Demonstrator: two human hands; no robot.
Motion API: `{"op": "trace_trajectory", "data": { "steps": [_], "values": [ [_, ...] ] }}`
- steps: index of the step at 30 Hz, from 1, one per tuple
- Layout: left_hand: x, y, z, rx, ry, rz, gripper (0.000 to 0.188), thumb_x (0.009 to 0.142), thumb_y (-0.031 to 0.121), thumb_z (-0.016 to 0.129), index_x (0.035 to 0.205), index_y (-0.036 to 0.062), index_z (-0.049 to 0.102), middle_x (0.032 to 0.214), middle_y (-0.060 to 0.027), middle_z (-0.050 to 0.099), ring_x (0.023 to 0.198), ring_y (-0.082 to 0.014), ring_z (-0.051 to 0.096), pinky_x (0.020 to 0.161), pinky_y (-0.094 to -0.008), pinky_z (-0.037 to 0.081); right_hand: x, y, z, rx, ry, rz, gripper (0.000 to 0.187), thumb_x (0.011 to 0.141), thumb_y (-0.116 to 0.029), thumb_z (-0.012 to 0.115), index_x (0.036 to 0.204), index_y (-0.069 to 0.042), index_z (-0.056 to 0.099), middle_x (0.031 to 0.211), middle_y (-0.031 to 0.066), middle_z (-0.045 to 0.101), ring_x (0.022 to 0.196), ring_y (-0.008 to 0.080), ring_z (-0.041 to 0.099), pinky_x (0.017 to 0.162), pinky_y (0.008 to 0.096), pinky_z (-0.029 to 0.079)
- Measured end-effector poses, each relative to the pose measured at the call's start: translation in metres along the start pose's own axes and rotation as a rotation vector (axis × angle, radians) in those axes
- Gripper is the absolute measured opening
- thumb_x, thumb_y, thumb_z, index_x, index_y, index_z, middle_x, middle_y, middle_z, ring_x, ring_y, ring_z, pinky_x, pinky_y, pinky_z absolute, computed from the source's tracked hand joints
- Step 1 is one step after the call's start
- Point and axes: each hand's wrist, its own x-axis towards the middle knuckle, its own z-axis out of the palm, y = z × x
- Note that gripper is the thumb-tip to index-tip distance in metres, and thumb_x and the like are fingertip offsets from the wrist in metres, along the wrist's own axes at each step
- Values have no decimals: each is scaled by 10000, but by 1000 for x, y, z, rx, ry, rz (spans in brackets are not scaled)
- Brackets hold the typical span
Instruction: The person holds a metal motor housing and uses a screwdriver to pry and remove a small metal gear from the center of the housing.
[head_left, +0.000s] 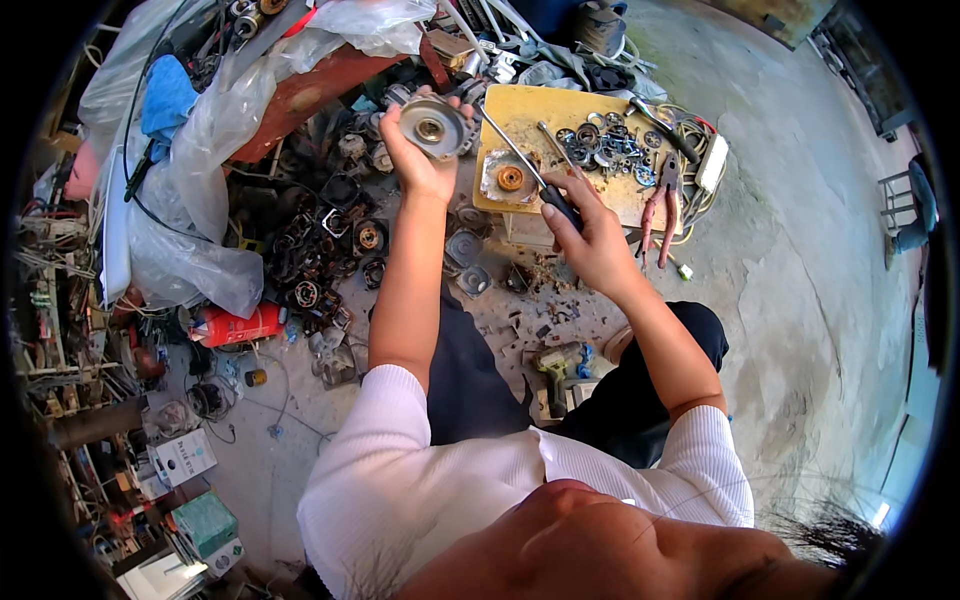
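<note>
My left hand [420, 165] is closed around the edge of a round grey metal motor end cover [433, 127], its hollow side and central bearing seat facing up. In my right hand [592, 232] is a screwdriver [562, 205] with a dark handle, gripped in closed fingers. Its long shaft points up and left toward the cover, and its tip seems apart from it. Beneath the shaft, on a worn yellow low table [515, 105], a copper-coloured ring-shaped part [510, 178] lies in a shallow tray.
Bearings and small rings [605, 140], a hammer [665, 130] and red-handled pliers [660, 205] lie on the table. A white power strip [711, 165] is at its right. Motor parts [310, 250] are heaped on the floor to the left, near a red canister [238, 324]. A yellow-green power tool [555, 370] lies between my legs.
</note>
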Motion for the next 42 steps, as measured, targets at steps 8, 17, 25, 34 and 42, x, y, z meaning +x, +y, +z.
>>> {"op": "trace_trajectory", "data": {
  "steps": [8, 17, 25, 34, 42],
  "values": [
    [-7, -9, 12, -74, -105, -98, 587, 922, 507, 418, 1164, 5, 602, 1074, -183, 672, 1016, -349, 639, 985, -483, 486, 1, 0, -12, 323, -218, 149, 405, 1029, -234, 540, 1400, -72, 544, 804, -53, 525, 658, 31, 496, 586, 214, 429],
    [-9, -19, 21, 66, -115, -30, 610, 942, 501, 373, 1235, 5, 573, 1072, -227, 676, 1012, -382, 646, 945, -479, 511, -1, 2, -17, 384, -265, 159, 415, 1038, -247, 521, 1406, -54, 531, 780, -43, 509, 612, 35, 483, 515, 211, 399],
    [-18, -22, 29, 140, -137, 3, 587, 955, 476, 359, 1285, 21, 528, 1063, -200, 675, 973, -346, 671, 913, -435, 522, -1, 3, -17, 459, -253, 200, 414, 1037, -252, 522, 1380, -20, 540, 816, -12, 562, 646, 48, 518, 517, 204, 416],
    [-21, -24, 33, 225, -168, 100, 666, 933, 512, 363, 1344, 5, 493, 1109, -209, 666, 1019, -359, 655, 951, -436, 499, -3, 0, -4, 1131, -365, 496, 423, 1033, -236, 511, 1368, 21, 488, 862, -3, 496, 641, 64, 457, 526, 187, 385],
    [-23, -23, 40, 117, -186, 79, 684, 929, 534, 339, 1324, 1, 507, 1099, -210, 672, 1019, -350, 658, 939, -428, 504, -9, -4, 3, 935, -384, 321, 487, 1063, -239, 445, 1535, -252, 325, 823, -6, 421, 558, 51, 333, 423, 178, 285]
  ]
}}
